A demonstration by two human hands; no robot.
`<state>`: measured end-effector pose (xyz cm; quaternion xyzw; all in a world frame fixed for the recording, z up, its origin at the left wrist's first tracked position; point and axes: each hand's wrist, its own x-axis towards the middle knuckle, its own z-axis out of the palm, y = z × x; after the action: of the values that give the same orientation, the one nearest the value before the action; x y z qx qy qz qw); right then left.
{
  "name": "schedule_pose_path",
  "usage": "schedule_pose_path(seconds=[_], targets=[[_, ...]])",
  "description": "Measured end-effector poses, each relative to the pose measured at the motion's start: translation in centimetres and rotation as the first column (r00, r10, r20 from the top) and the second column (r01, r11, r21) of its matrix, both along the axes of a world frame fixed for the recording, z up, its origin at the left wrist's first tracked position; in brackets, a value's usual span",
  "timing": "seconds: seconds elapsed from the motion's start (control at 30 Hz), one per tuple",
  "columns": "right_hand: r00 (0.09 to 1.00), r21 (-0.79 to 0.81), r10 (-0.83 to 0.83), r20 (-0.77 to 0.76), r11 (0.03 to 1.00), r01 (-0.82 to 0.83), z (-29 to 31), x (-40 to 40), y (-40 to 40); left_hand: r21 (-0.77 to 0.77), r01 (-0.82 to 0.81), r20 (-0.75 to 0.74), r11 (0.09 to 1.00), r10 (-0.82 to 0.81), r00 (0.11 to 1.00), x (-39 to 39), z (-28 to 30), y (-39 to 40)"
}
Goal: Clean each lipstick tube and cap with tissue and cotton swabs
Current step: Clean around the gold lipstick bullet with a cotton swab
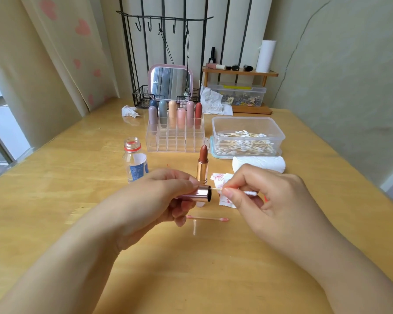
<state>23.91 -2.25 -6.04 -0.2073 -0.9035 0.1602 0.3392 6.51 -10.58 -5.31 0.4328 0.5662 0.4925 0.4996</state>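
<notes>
My left hand (159, 196) grips a rose-gold lipstick cap (199, 194) sideways, its dark open end facing right. My right hand (261, 196) pinches a cotton swab (250, 192); the stick's left end reaches into the cap's mouth and the white right tip shows between my fingers. Behind the cap the uncapped brown-red lipstick (202, 164) stands upright on the table. A lipstick-stained tissue (220, 184) lies partly hidden behind my right fingers. A used pink-tipped swab (208, 219) lies below the cap, with another short swab piece (194, 227) beside it.
A clear organizer (175, 141) holds several capped lipsticks. To its right is a clear box of cotton swabs (247, 137), with a tissue roll (259, 164) in front. An open bottle (135, 162) stands at the left. Crumpled tissues (129, 111), a mirror (170, 82) and a shelf (238, 72) are behind.
</notes>
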Motion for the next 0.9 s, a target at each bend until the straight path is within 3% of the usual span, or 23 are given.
schedule_pose_path(seconds=[0.13, 0.27, 0.37, 0.47, 0.63, 0.77, 0.9], targets=[[0.999, -0.057, 0.031, 0.025, 0.998, -0.029, 0.1, -0.1, -0.6, 0.008, -0.056, 0.020, 0.998, 0.056, 0.998, -0.2, 0.1, 0.1], [0.998, -0.079, 0.003, -0.056, 0.997, -0.008, 0.1, -0.2, -0.3, 0.009, -0.061, 0.014, 0.998, 0.061, 0.998, -0.2, 0.0, 0.1], [1.000, -0.033, 0.004, 0.005, 0.999, -0.003, 0.0, -0.2, -0.3, 0.002, -0.064, 0.015, 0.998, 0.064, 0.998, -0.3, 0.0, 0.1], [0.997, -0.087, 0.060, 0.046, 0.995, -0.055, 0.3, -0.2, -0.8, 0.010, -0.034, 0.022, 0.999, 0.033, 0.999, -0.2, 0.1, 0.0], [1.000, -0.116, -0.014, 0.004, 0.993, 0.014, 0.2, 0.0, 0.0, -0.003, -0.079, -0.044, 0.997, 0.078, 0.996, -0.7, -0.1, 0.2], [0.989, -0.279, -0.029, 0.147, 0.958, 0.070, -0.1, 0.4, 1.2, -0.033, -0.231, -0.270, 0.972, 0.214, 0.939, -1.5, -1.1, 1.0], [0.974, -0.314, -0.080, 0.212, 0.938, 0.146, -1.6, 0.1, 2.2, 0.063, -0.360, -0.614, 0.931, 0.320, 0.722, -2.3, -2.5, 1.5]])
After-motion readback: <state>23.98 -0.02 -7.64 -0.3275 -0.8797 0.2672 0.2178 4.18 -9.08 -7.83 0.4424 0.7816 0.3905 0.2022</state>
